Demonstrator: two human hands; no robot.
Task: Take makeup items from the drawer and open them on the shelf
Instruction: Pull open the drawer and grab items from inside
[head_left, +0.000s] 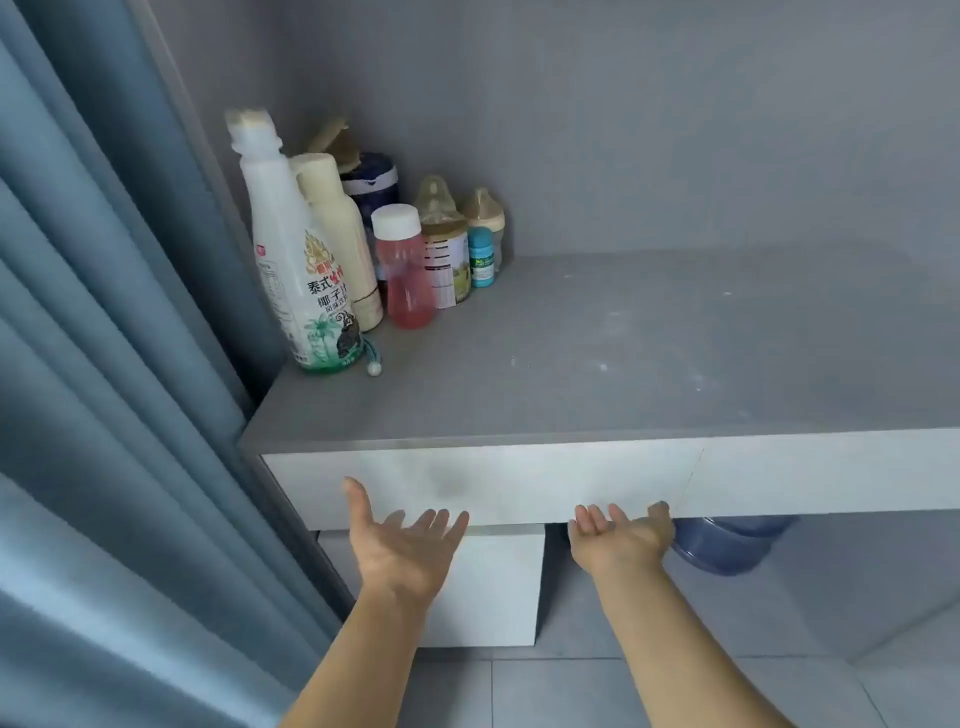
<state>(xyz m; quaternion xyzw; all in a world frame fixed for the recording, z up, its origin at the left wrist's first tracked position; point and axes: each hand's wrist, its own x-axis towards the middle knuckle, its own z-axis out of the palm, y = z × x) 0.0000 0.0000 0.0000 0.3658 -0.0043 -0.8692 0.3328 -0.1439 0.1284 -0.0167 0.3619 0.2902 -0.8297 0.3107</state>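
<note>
While shut, drawer (483, 486) looks pale.

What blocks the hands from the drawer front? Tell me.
Nothing visible does. The left hand and right hand are palm-up at the lower edge of the closed drawer front; the bottles stand far back on the shelf.
</note>
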